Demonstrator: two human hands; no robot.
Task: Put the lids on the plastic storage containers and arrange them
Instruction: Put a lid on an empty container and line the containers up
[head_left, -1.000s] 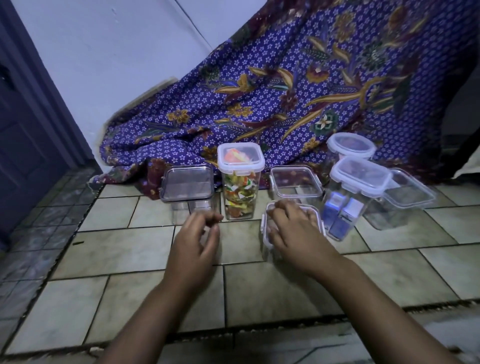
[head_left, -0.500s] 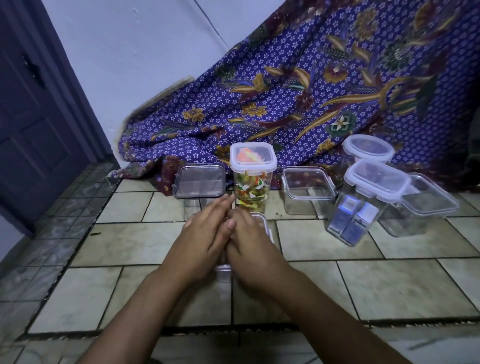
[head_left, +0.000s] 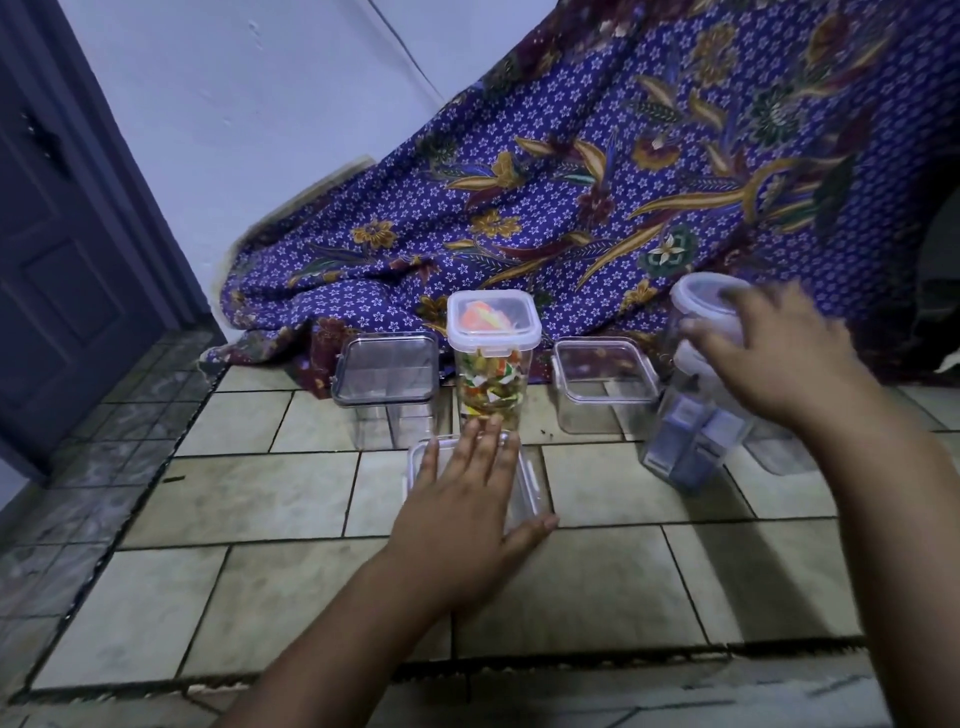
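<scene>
My left hand (head_left: 467, 499) lies flat, fingers spread, on the lid of a small clear container (head_left: 530, 488) on the floor tiles. My right hand (head_left: 779, 353) is blurred, its fingers on the white lid of a tall clear container (head_left: 685, 441) holding blue items. Behind that one stands a round-lidded container (head_left: 698, 293). A tall lidded jar of coloured pieces (head_left: 491, 358) stands at the back centre. To its left is a dark-lidded clear box (head_left: 387, 379); to its right, a clear square box (head_left: 605, 382) with a lid.
A purple floral cloth (head_left: 597, 182) drapes down behind the containers. A dark door (head_left: 57, 249) and its frame stand at the left. Part of another clear container (head_left: 779, 452) shows under my right wrist. Beige floor tiles (head_left: 249, 499) stretch toward me.
My right hand left the small container and moved right to the tall container with blue items. My left hand now lies flat on the small container's lid.
</scene>
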